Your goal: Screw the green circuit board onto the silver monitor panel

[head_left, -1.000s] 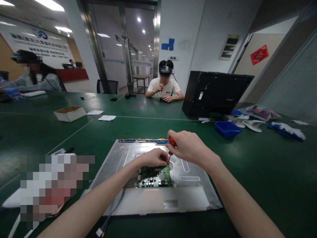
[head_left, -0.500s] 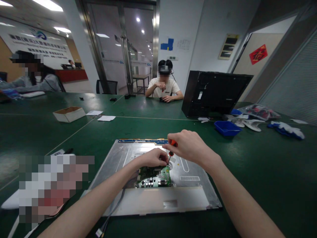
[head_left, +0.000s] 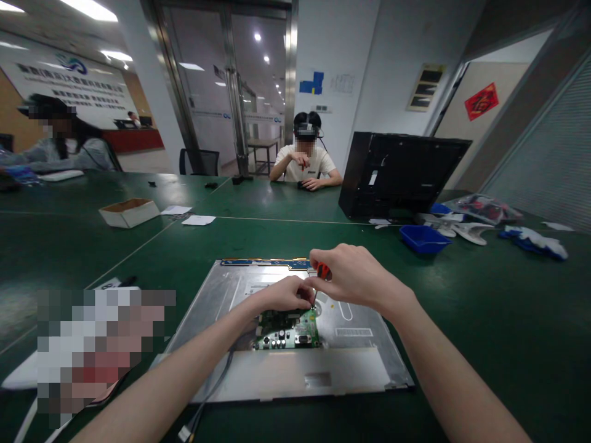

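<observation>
A silver display panel [head_left: 210, 307] lies flat, back side up, with a green circuit board [head_left: 287, 337] on its middle. My right hand [head_left: 353, 275] is closed around the orange-red and black handle of a screwdriver [head_left: 324, 271], whose shaft points down at the board's upper right corner. Beside that tip, the fingers of my left hand [head_left: 286, 293] are pinched together; whatever lies between them is hidden. A blue strip board [head_left: 258, 263] runs along the panel's far edge. Grey cables [head_left: 217, 381] trail from under my left forearm past the near edge.
Beyond the panel stand a black monitor [head_left: 406, 172] and a blue tray [head_left: 423, 239]. Gloves [head_left: 535, 242] lie at the right. An open carton [head_left: 129, 213] and paper slips [head_left: 198, 220] are at the left. Two people sit at the table, one across [head_left: 309, 163], one at left [head_left: 60, 144].
My right hand has sunk slightly and turned on the screwdriver handle, covering more of its lower end. My left hand and the panel stay in place.
</observation>
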`<action>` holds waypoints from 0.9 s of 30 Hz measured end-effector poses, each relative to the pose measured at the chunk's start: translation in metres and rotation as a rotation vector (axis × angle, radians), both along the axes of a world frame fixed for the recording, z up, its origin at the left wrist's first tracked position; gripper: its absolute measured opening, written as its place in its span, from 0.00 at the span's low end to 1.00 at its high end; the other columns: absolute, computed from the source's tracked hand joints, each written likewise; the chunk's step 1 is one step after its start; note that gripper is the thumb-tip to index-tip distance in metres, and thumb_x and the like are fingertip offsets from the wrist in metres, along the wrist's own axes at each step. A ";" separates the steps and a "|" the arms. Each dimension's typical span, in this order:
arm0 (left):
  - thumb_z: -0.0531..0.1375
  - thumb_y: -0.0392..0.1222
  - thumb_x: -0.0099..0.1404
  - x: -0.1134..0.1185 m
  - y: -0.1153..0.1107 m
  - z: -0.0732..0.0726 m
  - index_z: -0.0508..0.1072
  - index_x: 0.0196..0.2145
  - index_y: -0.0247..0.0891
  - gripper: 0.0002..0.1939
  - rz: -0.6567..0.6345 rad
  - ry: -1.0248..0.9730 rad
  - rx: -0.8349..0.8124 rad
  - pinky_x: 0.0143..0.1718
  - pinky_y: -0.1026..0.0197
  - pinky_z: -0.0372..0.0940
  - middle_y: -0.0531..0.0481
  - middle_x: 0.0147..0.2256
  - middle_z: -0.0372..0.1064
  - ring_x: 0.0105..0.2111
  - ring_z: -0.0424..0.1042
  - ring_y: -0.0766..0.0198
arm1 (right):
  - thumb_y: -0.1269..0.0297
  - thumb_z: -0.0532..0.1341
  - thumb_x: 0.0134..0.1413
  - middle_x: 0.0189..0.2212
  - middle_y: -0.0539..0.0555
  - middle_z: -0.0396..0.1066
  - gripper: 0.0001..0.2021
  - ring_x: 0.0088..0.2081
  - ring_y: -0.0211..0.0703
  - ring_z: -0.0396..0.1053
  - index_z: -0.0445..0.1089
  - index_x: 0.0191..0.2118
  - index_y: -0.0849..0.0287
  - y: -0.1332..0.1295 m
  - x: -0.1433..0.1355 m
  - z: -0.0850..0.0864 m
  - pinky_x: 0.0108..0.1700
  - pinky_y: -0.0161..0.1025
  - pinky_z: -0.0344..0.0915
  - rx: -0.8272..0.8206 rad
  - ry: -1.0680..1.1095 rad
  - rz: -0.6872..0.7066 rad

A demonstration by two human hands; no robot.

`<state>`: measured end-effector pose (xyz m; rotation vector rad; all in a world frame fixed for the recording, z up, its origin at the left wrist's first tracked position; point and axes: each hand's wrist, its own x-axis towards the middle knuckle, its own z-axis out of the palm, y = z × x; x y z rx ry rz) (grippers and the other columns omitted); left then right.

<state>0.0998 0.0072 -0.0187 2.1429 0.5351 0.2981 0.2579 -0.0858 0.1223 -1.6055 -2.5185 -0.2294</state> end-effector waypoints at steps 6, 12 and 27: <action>0.59 0.33 0.52 0.000 -0.002 0.005 0.74 0.30 0.34 0.06 0.032 0.064 0.012 0.30 0.66 0.59 0.53 0.26 0.70 0.27 0.66 0.66 | 0.53 0.52 0.57 0.23 0.51 0.68 0.13 0.24 0.38 0.62 0.67 0.31 0.55 0.005 -0.002 -0.001 0.24 0.36 0.42 0.011 -0.045 -0.061; 0.59 0.33 0.52 0.000 -0.002 0.007 0.75 0.29 0.34 0.06 0.024 0.034 0.016 0.31 0.66 0.60 0.53 0.26 0.70 0.27 0.67 0.66 | 0.61 0.56 0.51 0.26 0.50 0.70 0.07 0.26 0.38 0.62 0.63 0.37 0.56 0.001 -0.003 0.001 0.24 0.35 0.45 -0.040 0.019 -0.017; 0.58 0.34 0.54 0.000 -0.002 0.006 0.74 0.30 0.33 0.05 0.019 0.055 0.010 0.29 0.68 0.59 0.53 0.25 0.68 0.26 0.65 0.67 | 0.51 0.52 0.58 0.23 0.51 0.68 0.15 0.24 0.38 0.63 0.67 0.30 0.56 0.004 -0.001 -0.002 0.23 0.36 0.42 0.033 -0.049 -0.067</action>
